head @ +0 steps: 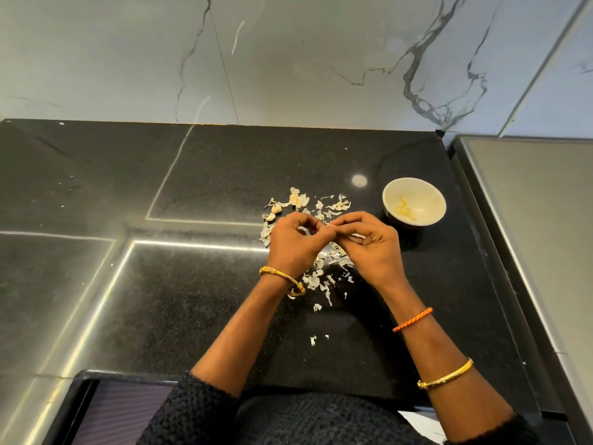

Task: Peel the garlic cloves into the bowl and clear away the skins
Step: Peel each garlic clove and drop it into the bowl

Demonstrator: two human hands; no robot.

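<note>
Hands, left (293, 242) and right (372, 244), fingertips together over skins (321, 277)

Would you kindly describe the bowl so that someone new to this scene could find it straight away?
Start at the black countertop and follow it to its right edge, beside the grey appliance top. The bowl stands there, just beyond the right hand. It is the only dish around: round, cream inside, holding a few peeled cloves, unlike the flat papery skins scattered nearby.
</note>
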